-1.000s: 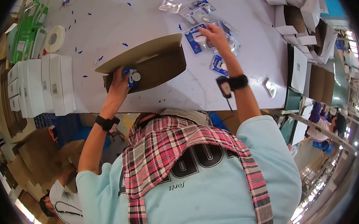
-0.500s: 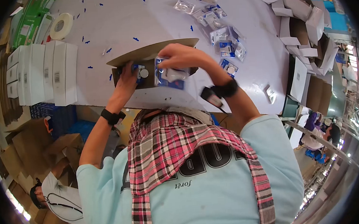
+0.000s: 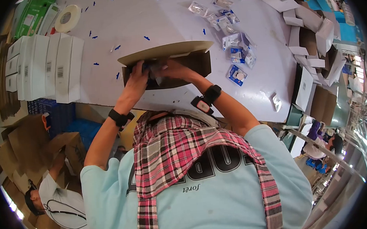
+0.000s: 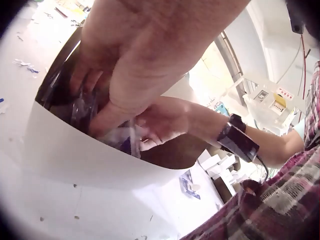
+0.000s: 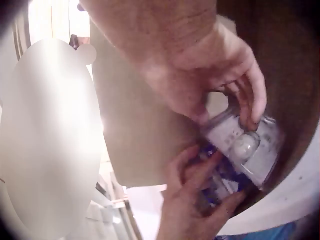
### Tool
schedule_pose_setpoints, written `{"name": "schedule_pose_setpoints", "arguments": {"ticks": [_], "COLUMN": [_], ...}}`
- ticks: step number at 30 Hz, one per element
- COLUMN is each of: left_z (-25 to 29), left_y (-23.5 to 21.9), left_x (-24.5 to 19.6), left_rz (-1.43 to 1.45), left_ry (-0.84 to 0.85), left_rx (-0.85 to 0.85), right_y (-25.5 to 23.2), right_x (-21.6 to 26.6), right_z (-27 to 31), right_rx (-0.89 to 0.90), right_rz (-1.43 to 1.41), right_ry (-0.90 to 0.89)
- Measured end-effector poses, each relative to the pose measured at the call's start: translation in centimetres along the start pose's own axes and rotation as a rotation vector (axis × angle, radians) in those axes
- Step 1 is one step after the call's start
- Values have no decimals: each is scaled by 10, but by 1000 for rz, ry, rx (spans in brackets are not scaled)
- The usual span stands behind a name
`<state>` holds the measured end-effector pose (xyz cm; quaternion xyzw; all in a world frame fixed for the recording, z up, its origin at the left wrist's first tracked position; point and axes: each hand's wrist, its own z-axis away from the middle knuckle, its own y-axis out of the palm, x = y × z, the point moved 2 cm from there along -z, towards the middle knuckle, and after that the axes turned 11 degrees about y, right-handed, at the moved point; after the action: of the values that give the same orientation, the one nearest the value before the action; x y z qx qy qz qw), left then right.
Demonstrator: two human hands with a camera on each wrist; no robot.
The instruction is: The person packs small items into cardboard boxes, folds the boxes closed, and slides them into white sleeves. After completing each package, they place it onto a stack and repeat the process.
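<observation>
An open box (image 3: 200,64), white outside and brown inside, lies on the table in front of the person, its flap raised on the far side. The left hand (image 3: 136,81) reaches into its left part, the fingers curled round blister packs with blue cards (image 5: 220,187). From the right, the right hand (image 3: 176,70) reaches in too. Its thumb and fingers pinch a clear blister pack (image 5: 257,150) with a round white piece inside. In the right wrist view, this pack lies against those in the left hand. The box wall hides part of the fingers in the left wrist view.
Several blister packs (image 3: 225,26) lie scattered at the right of the table. White boxes (image 3: 68,69) stand in a row at the left, by a tape roll (image 3: 67,18). Open white boxes (image 3: 309,39) are piled at the right edge. Small blue tabs dot the table.
The right hand picked up a blister pack from the scattered group, carried it left and brought it into the box beside the left hand. The left hand has stayed in the box.
</observation>
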<state>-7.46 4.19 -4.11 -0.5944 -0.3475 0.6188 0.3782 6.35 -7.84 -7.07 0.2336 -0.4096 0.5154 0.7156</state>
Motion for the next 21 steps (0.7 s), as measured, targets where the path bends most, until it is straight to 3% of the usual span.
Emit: {"name": "schedule_pose_setpoints", "arguments": {"ticks": [2,5,8,11,13,16,17,18,21], "left_z": [-1,-4,-5,-5,-9,-15,-16,-17,-14], "left_y": [0,-4,-9,-14,-19,-17,-11,-11,-10], "left_x": [0,-3,-5,-7,-10,-12,-11,-12,-15], "left_rz": [-14,1,6,18,69,69,76,40,-21], "left_ry": [8,13,3,-13,-51,-64,-89,-67,-43], "left_rx": [-7,-10,21,57,106,-5,-39,-11,49], "right_y": [8,18,16,24,28,26,27,27,27], "right_x": [-8,-19,-16,-28,-27,-22,-25,-29,-21], "right_z": [-1,-4,-3,-2,-5,-4,-6,-9,0], "right_rx": [88,-99,8,-91,-74,-191,-160,-128,-214], "right_rz": [124,416,109,-139,-105,151,84,17,195], "right_ry": [-76,-170,126,68,9,-2,-28,-57,-153]}}
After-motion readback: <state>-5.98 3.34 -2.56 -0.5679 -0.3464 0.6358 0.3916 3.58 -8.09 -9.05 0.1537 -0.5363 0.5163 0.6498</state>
